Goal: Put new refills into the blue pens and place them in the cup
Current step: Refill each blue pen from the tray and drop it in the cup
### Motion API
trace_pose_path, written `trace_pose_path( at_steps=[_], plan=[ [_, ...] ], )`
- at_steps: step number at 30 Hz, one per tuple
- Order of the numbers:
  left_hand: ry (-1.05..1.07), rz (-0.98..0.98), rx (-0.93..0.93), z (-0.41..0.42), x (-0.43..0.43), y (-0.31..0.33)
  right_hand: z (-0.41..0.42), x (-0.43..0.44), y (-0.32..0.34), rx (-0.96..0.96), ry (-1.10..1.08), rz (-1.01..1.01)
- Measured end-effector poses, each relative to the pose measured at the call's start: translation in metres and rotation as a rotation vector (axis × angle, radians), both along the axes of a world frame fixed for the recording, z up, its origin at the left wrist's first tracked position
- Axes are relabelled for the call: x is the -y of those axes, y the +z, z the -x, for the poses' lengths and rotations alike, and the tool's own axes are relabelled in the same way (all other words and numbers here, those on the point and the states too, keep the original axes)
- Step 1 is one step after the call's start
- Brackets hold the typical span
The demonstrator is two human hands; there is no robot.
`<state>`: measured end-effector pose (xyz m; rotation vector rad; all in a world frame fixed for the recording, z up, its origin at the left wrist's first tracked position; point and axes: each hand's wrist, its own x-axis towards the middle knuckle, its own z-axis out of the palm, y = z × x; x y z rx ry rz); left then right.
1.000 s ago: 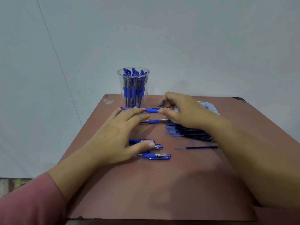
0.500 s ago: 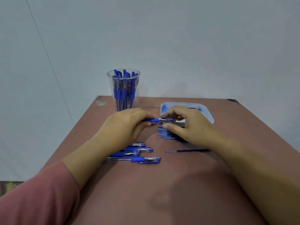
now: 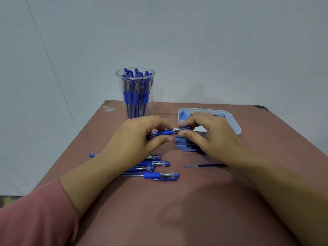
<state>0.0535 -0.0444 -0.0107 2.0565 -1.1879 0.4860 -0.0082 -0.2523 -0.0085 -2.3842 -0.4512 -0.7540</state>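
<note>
One pen (image 3: 165, 132) lifted, gripped by left hand (image 3: 136, 137) and right hand (image 3: 209, 134).

One wide-angle head camera looks forward and down from above the near edge of the tabletop (image 3: 195, 201). It faces the far wall (image 3: 177, 41), close over the person's forearms.

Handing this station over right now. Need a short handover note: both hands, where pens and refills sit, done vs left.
Left hand: holds the blue pen by its barrel, above the table.
Right hand: pinches the same pen at its tip end.
Cup: upright at the far left, with finished pens in it.
Loose pens: at least four lie by the left wrist; cannot tell if they are refilled.
Refill pile: under the right hand; single refill lies nearer the person. White tray behind.
Left: finish the held pen, cup it, then do the loose ones.
</note>
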Motion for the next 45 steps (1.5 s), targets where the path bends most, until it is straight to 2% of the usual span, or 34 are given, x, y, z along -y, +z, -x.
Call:
trace_pose_path(
  at_steps=[8, 12, 15, 21, 26, 31, 37, 45],
  plan=[
    [-0.051, -0.008, -0.046, 0.002, 0.002, 0.002, -0.001, -0.004, 0.005, -0.044, 0.013, -0.016],
    [-0.037, -0.019, -0.137, -0.004, -0.005, 0.001, -0.001, 0.013, 0.011, 0.016, -0.091, -0.009],
    [-0.002, 0.018, -0.175, -0.009, -0.011, 0.001, 0.004, 0.029, 0.017, -0.061, -0.12, -0.023],
    [0.016, -0.076, -0.182, -0.014, -0.012, 0.002, 0.007, 0.015, 0.01, -0.229, -0.012, 0.265],
    [-0.012, -0.074, -0.127, -0.016, -0.019, 0.004, 0.01, 0.003, 0.007, -0.337, 0.023, 0.359],
    [-0.044, -0.049, -0.088, -0.015, -0.02, 0.009, 0.008, -0.002, 0.007, -0.306, 0.013, 0.39],
    [-0.051, -0.069, -0.059, -0.016, -0.019, 0.008, 0.001, -0.009, 0.004, -0.001, -0.104, 0.171],
    [-0.082, -0.063, -0.075, -0.012, -0.017, 0.006, -0.004, -0.017, -0.001, 0.017, -0.011, 0.113]
  ],
)
